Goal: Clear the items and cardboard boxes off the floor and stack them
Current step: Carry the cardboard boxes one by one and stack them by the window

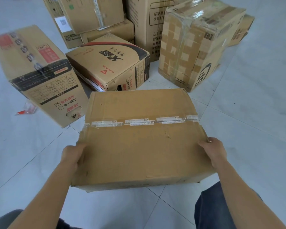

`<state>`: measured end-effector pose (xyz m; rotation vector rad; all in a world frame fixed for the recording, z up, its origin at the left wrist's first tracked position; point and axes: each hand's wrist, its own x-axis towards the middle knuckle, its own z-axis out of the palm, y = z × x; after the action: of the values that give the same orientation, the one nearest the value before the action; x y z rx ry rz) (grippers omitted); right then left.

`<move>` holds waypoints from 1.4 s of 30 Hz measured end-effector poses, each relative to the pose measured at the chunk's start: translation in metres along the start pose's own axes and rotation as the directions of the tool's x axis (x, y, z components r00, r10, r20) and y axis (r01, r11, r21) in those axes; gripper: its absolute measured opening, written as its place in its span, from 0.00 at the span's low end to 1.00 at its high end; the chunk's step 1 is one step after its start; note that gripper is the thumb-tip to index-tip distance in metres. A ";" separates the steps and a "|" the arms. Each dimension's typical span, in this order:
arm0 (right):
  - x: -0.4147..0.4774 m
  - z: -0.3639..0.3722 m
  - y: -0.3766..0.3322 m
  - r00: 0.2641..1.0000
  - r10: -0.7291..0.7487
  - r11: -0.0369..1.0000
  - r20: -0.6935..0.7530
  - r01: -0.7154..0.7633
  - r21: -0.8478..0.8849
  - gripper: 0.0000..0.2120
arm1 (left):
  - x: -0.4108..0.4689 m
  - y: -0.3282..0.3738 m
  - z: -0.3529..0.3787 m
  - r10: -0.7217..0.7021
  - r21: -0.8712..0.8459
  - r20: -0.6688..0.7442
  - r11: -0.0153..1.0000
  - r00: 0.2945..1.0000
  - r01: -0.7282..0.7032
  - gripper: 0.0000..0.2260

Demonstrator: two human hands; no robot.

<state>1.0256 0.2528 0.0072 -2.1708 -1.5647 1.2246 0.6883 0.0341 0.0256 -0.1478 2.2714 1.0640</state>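
Note:
A large plain cardboard box (139, 146) with a taped seam across its top fills the middle, close in front of me. My left hand (72, 154) grips its left side, with the fingers hidden round the edge. My right hand (212, 150) grips its right side near the top corner. Whether the box rests on the floor or is lifted I cannot tell. Beyond it several more boxes stand on the pale tiled floor (254, 104): a long printed box (38, 71) at left, a low printed box (109, 63) in the middle and a tape-wrapped box (196, 43) at right.
Behind these, more cartons (92, 14) are piled up at the back, with a tall printed carton (147, 25) beside them. A small red and clear plastic wrapper (27, 109) lies on the floor at the left. My knees show at the bottom.

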 end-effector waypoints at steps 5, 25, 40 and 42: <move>-0.004 -0.013 0.002 0.991 0.121 0.972 -0.063 -0.105 0.208 0.24 | -0.005 0.033 -0.013 0.108 -0.101 0.042 0.990 0.993 -0.103 0.12; -0.039 -0.077 -0.005 0.889 -0.440 0.589 0.129 0.177 0.788 0.27 | 0.012 0.075 -0.060 0.478 -0.615 0.336 0.764 0.812 -0.195 0.15; 0.007 -0.078 -0.106 0.929 -0.139 0.862 -0.343 0.284 0.420 0.22 | 0.012 0.093 -0.015 0.486 -0.393 0.041 0.811 0.873 -0.433 0.09; 0.013 -0.079 -0.109 0.930 -0.129 0.879 -0.344 0.268 0.394 0.21 | 0.001 0.093 -0.008 0.457 -0.355 -0.091 0.815 0.885 -0.458 0.13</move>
<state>1.0071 0.3330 0.1146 -1.7577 -1.2101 0.9936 0.6514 0.0910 0.0903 0.2676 2.1332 1.7403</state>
